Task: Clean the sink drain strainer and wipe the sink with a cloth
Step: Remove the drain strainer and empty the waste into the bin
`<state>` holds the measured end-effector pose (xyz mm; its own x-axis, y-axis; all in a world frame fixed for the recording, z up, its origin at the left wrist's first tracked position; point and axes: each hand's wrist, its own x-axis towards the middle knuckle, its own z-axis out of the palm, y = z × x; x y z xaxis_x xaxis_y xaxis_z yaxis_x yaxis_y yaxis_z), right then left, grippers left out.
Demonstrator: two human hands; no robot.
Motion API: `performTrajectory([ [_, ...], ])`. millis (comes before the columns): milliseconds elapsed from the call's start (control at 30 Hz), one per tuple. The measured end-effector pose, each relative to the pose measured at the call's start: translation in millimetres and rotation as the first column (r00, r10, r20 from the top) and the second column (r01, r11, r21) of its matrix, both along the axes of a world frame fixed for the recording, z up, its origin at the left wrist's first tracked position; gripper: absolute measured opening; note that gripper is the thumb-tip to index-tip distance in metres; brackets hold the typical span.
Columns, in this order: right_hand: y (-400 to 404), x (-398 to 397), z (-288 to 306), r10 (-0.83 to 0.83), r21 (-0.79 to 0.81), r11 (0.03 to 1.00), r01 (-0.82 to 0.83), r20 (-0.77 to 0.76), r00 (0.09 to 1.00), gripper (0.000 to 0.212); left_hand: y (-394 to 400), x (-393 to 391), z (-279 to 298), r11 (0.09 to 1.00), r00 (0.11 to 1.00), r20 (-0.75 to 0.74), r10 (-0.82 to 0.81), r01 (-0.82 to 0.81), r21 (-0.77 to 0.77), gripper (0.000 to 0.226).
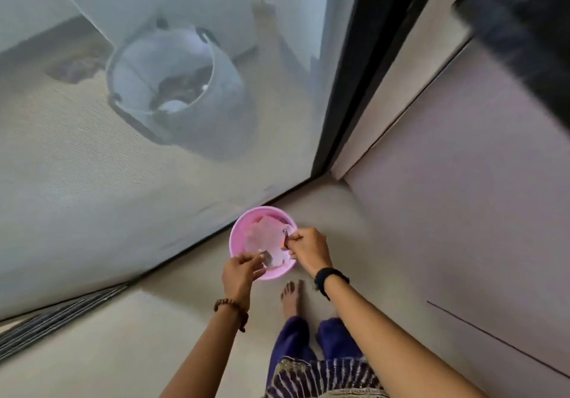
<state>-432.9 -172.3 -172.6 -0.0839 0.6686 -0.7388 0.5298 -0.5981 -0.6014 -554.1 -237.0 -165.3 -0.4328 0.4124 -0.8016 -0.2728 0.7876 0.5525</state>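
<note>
A pink round bin (pixel 246 214) with a pale plastic liner stands on the floor just in front of my feet. Over its near rim, my left hand (pixel 239 271) pinches a small grey metal piece (pixel 267 258) that looks like the drain strainer. My right hand (pixel 310 249) is closed over the bin's right rim, gripping a small tool (pixel 285 237) with a metal tip and a red-orange part. The two hands are a short distance apart, both above the bin. No sink or cloth is in view.
A mesh screen door (pixel 123 181) fills the left, with a grey bucket (pixel 166 73) blurred behind it. Its black frame (pixel 339 89) meets a pale cabinet front (pixel 462 197) on the right. My bare foot (pixel 291 299) stands right beside the bin.
</note>
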Motion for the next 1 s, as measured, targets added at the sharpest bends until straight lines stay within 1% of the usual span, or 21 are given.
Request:
performTrajectory([
  [133, -14.0, -32.6, -93.9, 0.03, -0.048, 0.998, -0.027, 0.071, 0.997, 0.014, -0.2, -26.9, -81.1, 0.997, 0.998, -0.043, -0.045, 0.042, -0.06, 0.003],
  [200, -18.3, -40.5, -123.6, 0.05, -0.06, 0.997, -0.045, 0.091, 0.995, 0.017, 4.2, -32.2, -107.3, 0.996, 0.996, -0.055, -0.066, 0.062, -0.066, 0.01],
  [333, -23.7, -47.5, -152.3, 0.005, -0.11, 0.994, 0.001, 0.053, 0.999, 0.025, 6.0, -34.1, -134.9, 0.988, 0.991, -0.08, -0.104, 0.094, -0.124, 0.03],
  [367, -24.0, -46.8, -151.4, -0.016, -0.117, 0.993, 0.022, 0.051, 0.999, 0.025, 5.4, -33.5, -133.8, 0.989, 0.993, -0.072, -0.09, 0.08, -0.127, 0.031],
  [400, -25.1, -46.4, -147.6, -0.043, -0.122, 0.991, 0.049, 0.048, 0.998, 0.021, 4.5, -32.3, -129.2, 0.991, 0.996, -0.056, -0.065, 0.057, -0.119, 0.027],
  [467, -23.1, -45.2, -125.2, -0.143, -0.14, 0.98, 0.142, 0.001, 0.99, 0.015, 6.4, -26.6, -109.8, 0.996, 1.0, 0.019, 0.021, -0.019, -0.09, 0.014],
  [533, -16.9, -42.7, -89.6, -0.281, -0.159, 0.951, 0.266, -0.082, 0.956, 0.016, 10.8, -16.2, -80.8, 0.986, 0.972, 0.174, 0.159, -0.147, -0.079, 0.01],
  [600, -7.4, -35.6, -42.5, -0.415, -0.157, 0.908, 0.389, -0.195, 0.889, 0.01, 20.2, -1.8, -42.0, 0.965, 0.903, 0.341, 0.26, -0.258, -0.05, 0.015],
  [700, 12.5, -15.4, 39.2, -0.519, -0.167, 0.853, 0.495, -0.375, 0.768, 0.02, 45.3, 24.2, 25.4, 0.941, 0.835, 0.48, 0.27, -0.334, 0.05, 0.027],
  [767, 26.3, 6.6, 98.2, -0.53, -0.15, 0.833, 0.532, -0.488, 0.693, 0.021, 67.2, 44.4, 77.5, 0.933, 0.792, 0.582, 0.183, -0.326, 0.151, 0.033],
  [867, 42.1, 46.2, 181.1, -0.505, -0.096, 0.804, 0.587, -0.63, 0.59, 0.017, 96.4, 76.7, 152.8, 0.905, 0.721, 0.692, -0.034, -0.272, 0.328, 0.038],
  [933, 46.4, 78.6, 231.4, -0.463, -0.036, 0.783, 0.621, -0.7, 0.543, 0.016, 110.7, 105.6, 200.8, 0.873, 0.68, 0.71, -0.181, -0.223, 0.435, 0.041],
  [1000, 48.2, 108.8, 273.0, -0.423, 0.029, 0.749, 0.662, -0.748, 0.511, 0.017, 120.4, 138.9, 241.9, 0.838, 0.669, 0.671, -0.319, -0.131, 0.53, 0.039],
])
